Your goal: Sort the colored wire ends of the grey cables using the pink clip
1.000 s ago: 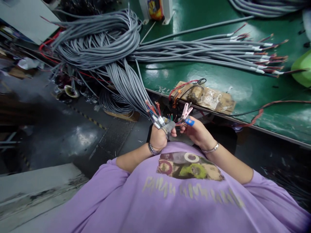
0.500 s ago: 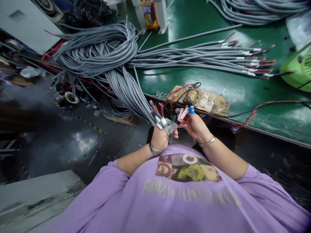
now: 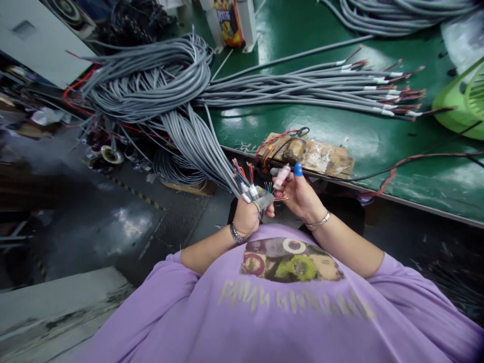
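My left hand (image 3: 247,217) is closed around the ends of several grey cables (image 3: 204,146), with white sleeves and stripped multicoloured wires (image 3: 249,174) fanning out above the fist. A grey cover (image 3: 263,201) wraps its thumb. More thin wires (image 3: 280,198) stick out to the right of this thumb. Close beside them, my right hand (image 3: 300,199) grips a small pink clip-like tool (image 3: 282,177), its jaws pointing at the wire ends. A blue cover (image 3: 298,169) sits on the right thumb. Whether the tool touches a wire is too small to tell.
A big coil of grey cable (image 3: 151,80) lies on the green table (image 3: 321,118), stripped ends (image 3: 397,96) to the right. A wooden block (image 3: 325,159) with wires sits at the table's edge. At the right stand a green basket (image 3: 461,101) and another cable coil (image 3: 408,15).
The pink tool has turned slightly, and its two arms, apart before, now look pressed together. Both hands stay almost in place; the whole view has shifted a little.
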Available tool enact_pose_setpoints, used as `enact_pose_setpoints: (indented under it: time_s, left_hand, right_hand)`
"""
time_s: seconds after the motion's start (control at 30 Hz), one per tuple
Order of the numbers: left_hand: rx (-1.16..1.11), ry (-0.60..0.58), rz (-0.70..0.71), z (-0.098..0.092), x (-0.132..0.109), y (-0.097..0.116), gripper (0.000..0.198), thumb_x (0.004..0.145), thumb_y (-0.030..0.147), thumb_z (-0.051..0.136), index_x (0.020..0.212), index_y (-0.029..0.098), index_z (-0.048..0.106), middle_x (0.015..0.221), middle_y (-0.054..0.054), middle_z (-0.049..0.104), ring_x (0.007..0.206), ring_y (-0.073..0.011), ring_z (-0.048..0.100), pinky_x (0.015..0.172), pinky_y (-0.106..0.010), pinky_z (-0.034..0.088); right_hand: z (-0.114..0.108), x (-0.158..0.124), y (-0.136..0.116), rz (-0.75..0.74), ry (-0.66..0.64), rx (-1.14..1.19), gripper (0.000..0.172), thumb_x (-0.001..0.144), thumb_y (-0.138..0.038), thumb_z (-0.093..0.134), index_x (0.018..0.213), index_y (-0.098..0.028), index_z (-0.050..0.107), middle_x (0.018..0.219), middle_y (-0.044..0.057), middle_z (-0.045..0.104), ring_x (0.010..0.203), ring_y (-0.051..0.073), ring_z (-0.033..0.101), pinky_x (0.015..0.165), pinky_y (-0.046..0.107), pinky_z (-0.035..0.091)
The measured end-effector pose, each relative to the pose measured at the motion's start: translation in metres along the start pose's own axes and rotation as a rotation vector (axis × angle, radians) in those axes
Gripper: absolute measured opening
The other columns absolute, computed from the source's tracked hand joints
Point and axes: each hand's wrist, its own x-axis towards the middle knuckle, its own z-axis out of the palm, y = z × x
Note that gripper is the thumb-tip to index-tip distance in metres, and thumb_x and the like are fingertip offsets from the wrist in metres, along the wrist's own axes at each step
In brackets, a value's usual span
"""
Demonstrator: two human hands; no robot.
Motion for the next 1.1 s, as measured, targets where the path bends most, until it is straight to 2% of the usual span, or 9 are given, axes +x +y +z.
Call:
enact_pose_setpoints:
  time_s: [0.1,0.2,0.4,0.6,0.83,0.97,1.1]
  left_hand:
    - [-0.003,-0.001,0.006,-0.004,-0.004,-0.001,0.037,0.063,0.042,0.08,0.064,0.017,0.054,0.051,0.003,0.06,0.04,-0.0089,0.054,0.043,-0.021,0.049]
    - [-0.02,0.022,0.029,-0.007,-0.006,-0.001,0.037,0.064,0.042,0.081,0.065,0.017,0.054,0.051,0.003,0.061,0.04,-0.0084,0.054,0.042,-0.02,0.048]
    - [-0.05,0.04,0.072,-0.005,-0.006,-0.001,0.036,0.066,0.043,0.08,0.067,0.017,0.054,0.053,0.004,0.062,0.041,-0.0082,0.055,0.041,-0.019,0.047]
    - [-0.02,0.06,0.061,0.001,-0.004,0.0,0.035,0.067,0.045,0.078,0.069,0.017,0.056,0.054,0.003,0.061,0.043,-0.0089,0.057,0.045,-0.021,0.051]
    - [-0.027,0.088,0.027,0.004,0.0,-0.001,0.037,0.066,0.045,0.079,0.068,0.018,0.054,0.053,0.004,0.06,0.044,-0.0094,0.058,0.046,-0.021,0.052]
    - [-0.034,0.091,0.028,0.002,0.002,-0.003,0.038,0.065,0.044,0.08,0.067,0.017,0.055,0.053,0.004,0.06,0.042,-0.0088,0.056,0.046,-0.021,0.052]
    - [-0.014,0.076,0.025,0.001,0.002,-0.005,0.038,0.066,0.044,0.08,0.064,0.016,0.054,0.054,0.002,0.061,0.043,-0.009,0.057,0.046,-0.021,0.052]
  right_hand:
    - [-0.002,-0.003,-0.003,0.064,-0.047,-0.032,0.065,0.071,-0.084,0.054,0.081,-0.02,0.063,0.075,0.003,0.067,0.056,0.011,0.053,0.052,0.025,0.044]
    - [-0.003,-0.003,-0.006,0.092,-0.082,-0.058,0.067,0.07,-0.084,0.055,0.082,-0.019,0.063,0.073,0.003,0.066,0.055,0.011,0.054,0.051,0.024,0.045]
    - [-0.004,-0.001,-0.005,-0.02,-0.06,-0.085,0.045,0.073,-0.062,0.074,0.08,-0.018,0.067,0.069,-0.001,0.064,0.057,0.009,0.052,0.054,0.022,0.044]
    - [-0.003,0.0,0.0,0.023,-0.023,-0.063,0.052,0.074,-0.07,0.067,0.08,-0.018,0.068,0.076,0.003,0.068,0.059,0.012,0.056,0.057,0.027,0.047]
    - [0.002,0.006,0.005,0.076,-0.178,-0.076,0.063,0.067,-0.084,0.058,0.076,-0.022,0.064,0.058,0.0,0.06,0.049,0.016,0.054,0.052,0.034,0.048]
    - [0.004,0.007,0.007,-0.028,-0.098,-0.048,0.056,0.07,-0.079,0.062,0.077,-0.023,0.063,0.063,0.001,0.064,0.053,0.016,0.054,0.053,0.032,0.047]
    - [0.002,0.008,0.01,-0.017,-0.075,-0.045,0.056,0.071,-0.078,0.063,0.08,-0.023,0.064,0.069,0.002,0.066,0.057,0.016,0.053,0.056,0.03,0.047]
